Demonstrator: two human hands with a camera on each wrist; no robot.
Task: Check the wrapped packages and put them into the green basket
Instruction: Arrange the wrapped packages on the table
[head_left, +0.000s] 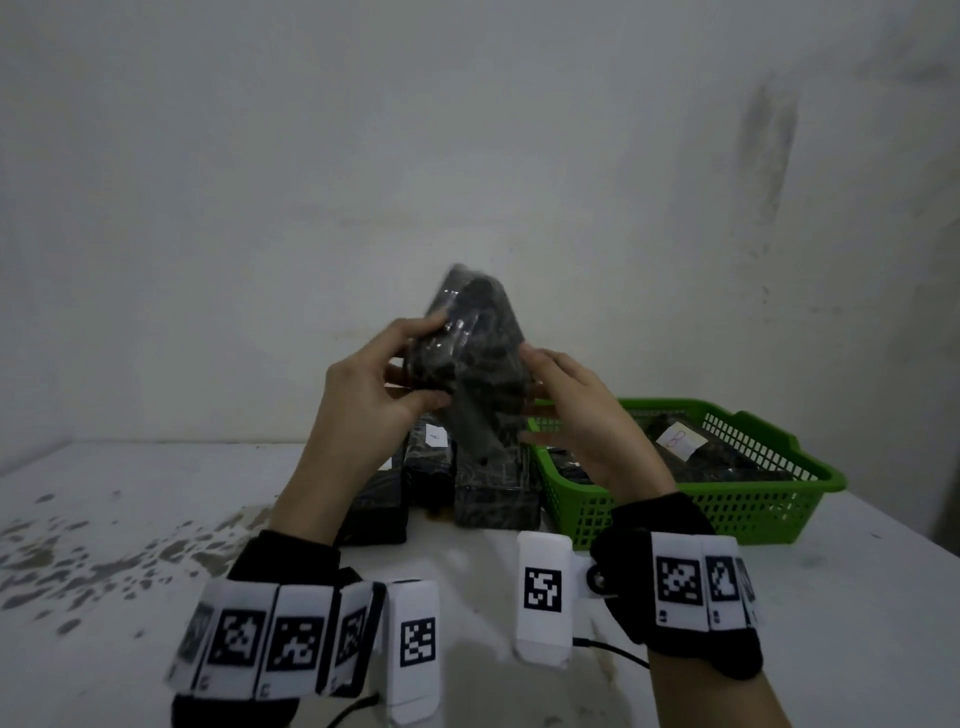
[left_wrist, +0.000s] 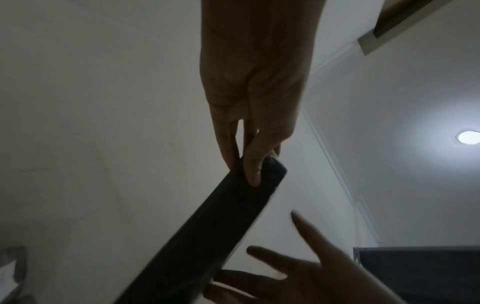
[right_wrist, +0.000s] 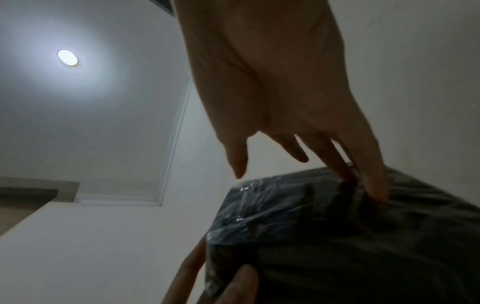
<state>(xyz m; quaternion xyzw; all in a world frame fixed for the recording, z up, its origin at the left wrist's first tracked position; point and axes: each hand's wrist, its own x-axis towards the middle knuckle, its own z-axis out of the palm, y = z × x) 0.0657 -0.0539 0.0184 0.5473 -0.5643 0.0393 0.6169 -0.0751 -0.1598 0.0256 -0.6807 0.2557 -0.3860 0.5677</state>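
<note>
A dark wrapped package (head_left: 480, 358) in clear film is held upright above the table, in front of the wall. My left hand (head_left: 415, 364) pinches its left end, thumb on one face and fingers on the other; the left wrist view shows that left hand (left_wrist: 249, 164) on the package (left_wrist: 207, 236). My right hand (head_left: 537, 397) lies against the right side with straight fingers. In the right wrist view one of its fingertips (right_wrist: 378, 191) touches the package (right_wrist: 337, 236) and the thumb stands free. The green basket (head_left: 753, 512) sits at the right, below my right hand.
Three more dark packages (head_left: 496, 493) lie side by side on the white, worn table (head_left: 156, 519), left of the basket and under my hands. Inside the basket lie wrapped packages, one with a paper label (head_left: 680, 441). A wall stands close behind.
</note>
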